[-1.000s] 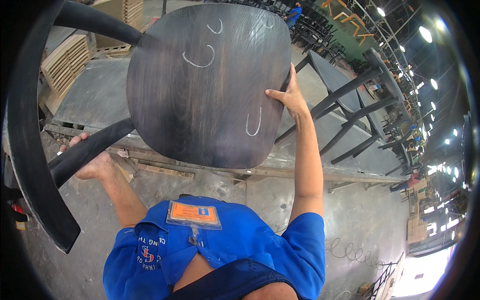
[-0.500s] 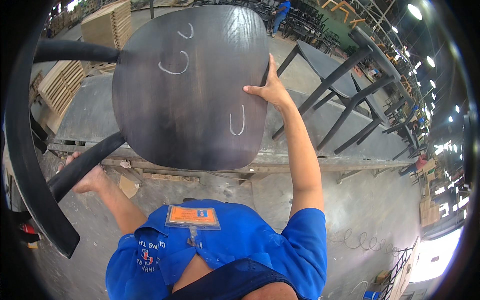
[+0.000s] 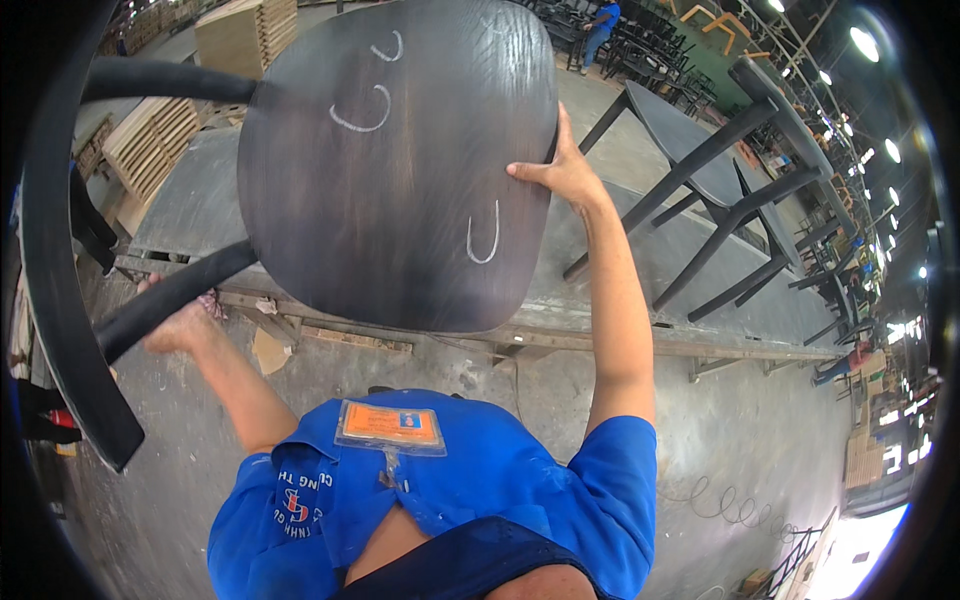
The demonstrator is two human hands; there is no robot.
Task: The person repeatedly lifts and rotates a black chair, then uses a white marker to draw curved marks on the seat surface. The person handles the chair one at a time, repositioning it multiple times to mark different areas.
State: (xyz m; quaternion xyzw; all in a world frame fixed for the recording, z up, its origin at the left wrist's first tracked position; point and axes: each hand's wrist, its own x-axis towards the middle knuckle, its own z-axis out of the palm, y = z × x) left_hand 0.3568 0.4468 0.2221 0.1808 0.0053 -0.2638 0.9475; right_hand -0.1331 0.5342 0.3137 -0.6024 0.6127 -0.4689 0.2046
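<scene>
A dark wooden chair is tipped over in front of me, its broad rounded seat [image 3: 400, 190] facing me with several white curved chalk marks. To the left stretch its posts and the long curved backrest [image 3: 58, 270]. My right hand [image 3: 570, 175] grips the seat's right edge, the thumb on the face and the fingers mostly behind. Down at the left, my left hand [image 3: 180, 328] is behind the lower post [image 3: 180, 295], closed around it; the post covers much of the fingers. A small pinkish cloth-like scrap [image 3: 211, 303] shows beside that hand.
A long grey workbench [image 3: 190, 215] runs behind the chair. Another dark chair [image 3: 720, 165] stands on it at the right, with more beyond. Stacked wooden boards [image 3: 150, 145] stand at the left. A person in blue [image 3: 600, 35] is far back. A coiled hose [image 3: 735, 503] lies at lower right.
The whole view has shifted, so the chair and bench appear farther right. The backrest's lower end sits higher in view. Both hands keep their places on the chair; the pinkish scrap now shows.
</scene>
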